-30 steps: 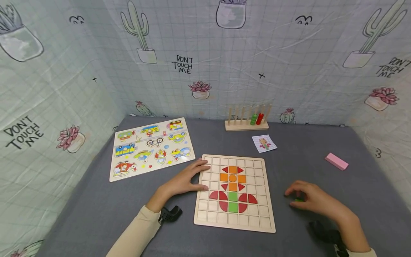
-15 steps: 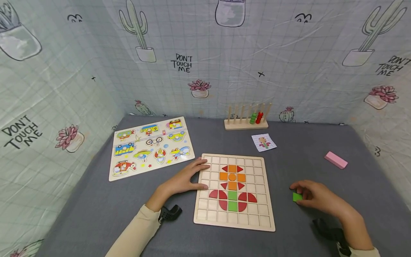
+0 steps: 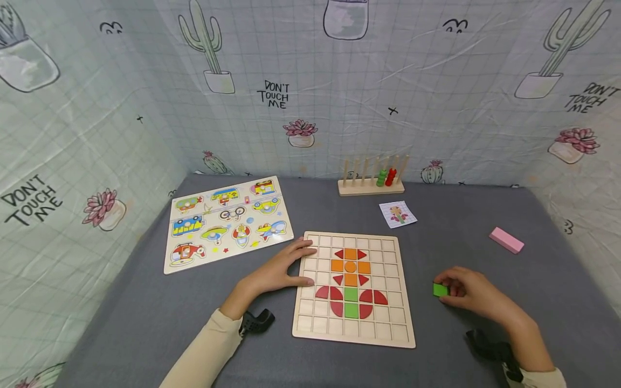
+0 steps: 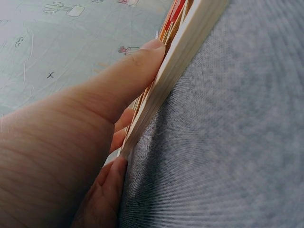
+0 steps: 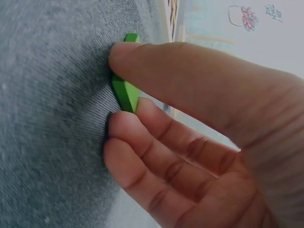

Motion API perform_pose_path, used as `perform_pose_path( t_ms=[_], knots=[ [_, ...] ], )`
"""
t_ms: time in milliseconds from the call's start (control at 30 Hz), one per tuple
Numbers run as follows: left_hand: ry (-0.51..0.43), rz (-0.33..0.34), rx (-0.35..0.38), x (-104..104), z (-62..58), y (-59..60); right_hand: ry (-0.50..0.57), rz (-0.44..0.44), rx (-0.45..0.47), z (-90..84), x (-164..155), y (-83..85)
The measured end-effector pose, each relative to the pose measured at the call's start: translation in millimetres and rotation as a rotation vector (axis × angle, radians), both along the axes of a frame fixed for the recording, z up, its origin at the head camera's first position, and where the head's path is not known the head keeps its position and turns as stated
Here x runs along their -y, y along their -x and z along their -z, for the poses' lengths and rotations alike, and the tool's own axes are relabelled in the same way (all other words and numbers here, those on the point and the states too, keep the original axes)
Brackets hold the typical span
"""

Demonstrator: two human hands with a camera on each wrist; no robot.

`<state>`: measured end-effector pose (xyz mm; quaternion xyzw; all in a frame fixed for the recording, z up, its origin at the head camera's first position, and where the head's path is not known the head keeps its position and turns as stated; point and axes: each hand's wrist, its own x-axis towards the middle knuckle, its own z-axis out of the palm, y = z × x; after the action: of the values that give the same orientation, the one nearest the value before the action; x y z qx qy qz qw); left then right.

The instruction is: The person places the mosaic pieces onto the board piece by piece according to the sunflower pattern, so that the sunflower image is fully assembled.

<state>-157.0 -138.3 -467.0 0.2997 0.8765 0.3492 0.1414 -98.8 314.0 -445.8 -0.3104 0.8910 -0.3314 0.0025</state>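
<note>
On the grey tabletop lies a square wooden grid board (image 3: 353,334), with orange, red and green pieces forming a flower-like figure. My left hand (image 3: 277,272) rests at its left edge, thumb and fingers spread; in the left wrist view the thumb (image 4: 142,59) lies on the wooden rim. To the right of the board, my right hand (image 3: 473,291) pinches a small green square tile (image 3: 440,290). The right wrist view shows that green tile (image 5: 126,92) under the thumb (image 5: 156,59), close over the cloth, with the other fingers (image 5: 142,147) curled below.
A printed pattern card (image 3: 398,214) lies behind the board. A wooden peg stand (image 3: 371,187) with green and red beads stands at the back. A vehicle puzzle board (image 3: 228,223) lies at the left, a pink block (image 3: 506,240) at the right. Patterned cloth surrounds the table.
The green tile, mostly hidden under my right hand at first, now shows at its fingertips. That hand shifted right, then back left and slightly farther away with the tile. My left hand stays put.
</note>
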Motion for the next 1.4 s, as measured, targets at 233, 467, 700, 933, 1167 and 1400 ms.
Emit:
perform_pose_path(
  t_ms=[233,467,700,933,1167,1400],
  knots=[
    [0.004,-0.005,0.001,0.8,0.9,-0.3,-0.006,-0.008,-0.062,1.0,8.9,0.3],
    [0.001,-0.003,-0.005,0.7,1.8,-1.6,-0.003,-0.061,-0.081,-4.1,23.9,-2.2],
    [-0.001,-0.003,-0.006,1.1,3.1,-0.3,-0.051,-0.091,0.039,-19.5,42.8,-3.6],
    [0.002,0.001,-0.01,0.4,2.9,-0.3,-0.065,-0.118,0.164,-31.1,67.5,-9.7],
    [-0.001,-0.002,-0.01,0.3,1.6,-0.8,-0.071,-0.154,0.255,-34.7,89.9,-13.6],
    [0.003,-0.001,-0.01,0.7,1.5,0.0,-0.065,-0.208,0.314,-28.3,108.0,-18.2]
  ],
)
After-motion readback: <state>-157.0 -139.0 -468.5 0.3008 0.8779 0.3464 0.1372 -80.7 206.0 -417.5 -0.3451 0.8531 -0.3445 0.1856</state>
